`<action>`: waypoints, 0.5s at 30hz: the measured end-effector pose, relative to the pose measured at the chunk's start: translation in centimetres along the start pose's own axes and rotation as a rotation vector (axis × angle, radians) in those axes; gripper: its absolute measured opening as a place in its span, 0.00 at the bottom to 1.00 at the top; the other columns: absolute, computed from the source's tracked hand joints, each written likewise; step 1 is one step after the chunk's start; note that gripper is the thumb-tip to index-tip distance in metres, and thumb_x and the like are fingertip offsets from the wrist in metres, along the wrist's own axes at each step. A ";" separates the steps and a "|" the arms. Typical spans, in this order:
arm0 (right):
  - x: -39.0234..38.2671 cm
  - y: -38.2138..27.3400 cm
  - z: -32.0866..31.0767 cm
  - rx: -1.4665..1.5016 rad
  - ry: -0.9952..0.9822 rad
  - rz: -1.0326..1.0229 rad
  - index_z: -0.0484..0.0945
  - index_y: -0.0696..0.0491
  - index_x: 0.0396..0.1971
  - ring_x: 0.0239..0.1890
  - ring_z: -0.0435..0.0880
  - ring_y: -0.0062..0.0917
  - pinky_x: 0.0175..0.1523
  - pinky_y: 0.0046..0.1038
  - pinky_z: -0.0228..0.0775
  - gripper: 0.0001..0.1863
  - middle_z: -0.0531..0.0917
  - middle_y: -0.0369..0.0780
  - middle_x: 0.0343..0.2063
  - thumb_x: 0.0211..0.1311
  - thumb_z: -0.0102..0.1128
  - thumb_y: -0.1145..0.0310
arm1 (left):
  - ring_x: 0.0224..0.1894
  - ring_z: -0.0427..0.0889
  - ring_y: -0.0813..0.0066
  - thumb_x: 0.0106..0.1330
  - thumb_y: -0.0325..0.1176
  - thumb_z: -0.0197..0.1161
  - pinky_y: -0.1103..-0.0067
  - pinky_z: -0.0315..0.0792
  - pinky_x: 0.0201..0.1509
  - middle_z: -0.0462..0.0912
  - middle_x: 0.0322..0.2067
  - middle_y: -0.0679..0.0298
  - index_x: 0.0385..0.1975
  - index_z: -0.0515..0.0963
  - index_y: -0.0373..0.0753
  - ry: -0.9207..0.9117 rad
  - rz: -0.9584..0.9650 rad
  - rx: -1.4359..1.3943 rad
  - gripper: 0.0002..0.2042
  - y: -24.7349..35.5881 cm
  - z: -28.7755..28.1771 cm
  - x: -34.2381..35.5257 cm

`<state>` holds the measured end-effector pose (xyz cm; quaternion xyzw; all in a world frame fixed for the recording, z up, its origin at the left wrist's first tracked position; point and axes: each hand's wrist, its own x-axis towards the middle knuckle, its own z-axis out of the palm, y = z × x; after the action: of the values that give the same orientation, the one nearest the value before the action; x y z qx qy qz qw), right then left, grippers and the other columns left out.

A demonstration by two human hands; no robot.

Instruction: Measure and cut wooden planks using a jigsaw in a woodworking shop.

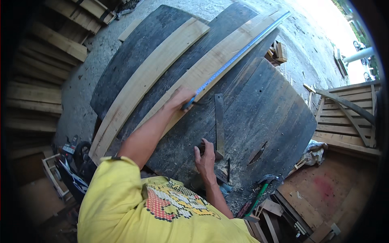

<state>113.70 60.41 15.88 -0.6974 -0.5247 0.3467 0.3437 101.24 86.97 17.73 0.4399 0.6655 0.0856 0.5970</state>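
Note:
My left hand (180, 97) is closed around the body of a tape measure, mostly hidden by the fingers. Its pulled-out blade (231, 59) runs along a long wooden plank (204, 62) to the plank's far end. My right hand (206, 157) rests low over the dark workbench (267, 109), thumb and fingers apart, with nothing visible in it. Just beside those fingers lies a metal try square (219, 125). A second plank (152, 77) lies to the left of the measured one.
A hammer with a green handle (259, 193) lies at the bench's near right edge, among wood shavings. Stacked timber (36, 97) stands at the left. To the right is a slatted wooden frame (344, 117). Part of a motorcycle (73, 162) shows at the lower left.

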 end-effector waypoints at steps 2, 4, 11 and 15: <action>0.2 -0.1 0.3 -0.019 -0.011 0.026 0.72 0.58 0.60 0.45 0.81 0.45 0.50 0.41 0.75 0.24 0.78 0.50 0.44 0.66 0.66 0.71 | 0.16 0.81 0.67 0.69 0.45 0.61 0.72 0.74 0.14 0.81 0.20 0.57 0.34 0.81 0.33 0.041 -0.024 0.007 0.17 -3.3 -1.7 -2.5; 0.4 -0.4 0.7 -0.045 -0.041 -0.018 0.72 0.58 0.60 0.45 0.81 0.45 0.50 0.41 0.75 0.24 0.78 0.50 0.44 0.66 0.67 0.71 | 0.19 0.84 0.66 0.65 0.41 0.61 0.69 0.77 0.20 0.85 0.24 0.54 0.34 0.84 0.31 0.083 -0.107 0.100 0.16 -4.9 -2.8 -3.7; 0.4 -0.9 0.7 -0.094 -0.076 0.003 0.72 0.57 0.60 0.44 0.81 0.45 0.50 0.41 0.75 0.24 0.78 0.50 0.44 0.67 0.66 0.70 | 0.18 0.86 0.60 0.62 0.42 0.60 0.68 0.80 0.28 0.85 0.20 0.52 0.25 0.85 0.32 0.163 -0.055 0.298 0.17 -4.5 -2.0 -3.6; 0.2 -0.6 0.7 -0.073 -0.079 -0.012 0.72 0.57 0.60 0.44 0.82 0.45 0.49 0.41 0.76 0.23 0.78 0.50 0.44 0.67 0.66 0.70 | 0.19 0.86 0.59 0.62 0.41 0.59 0.68 0.81 0.28 0.84 0.17 0.53 0.22 0.85 0.33 0.245 -0.007 0.368 0.17 -4.7 -2.1 -3.8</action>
<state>112.86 60.83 16.03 -0.6920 -0.5544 0.3527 0.2990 96.78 82.36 18.02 0.5253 0.7390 0.0135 0.4216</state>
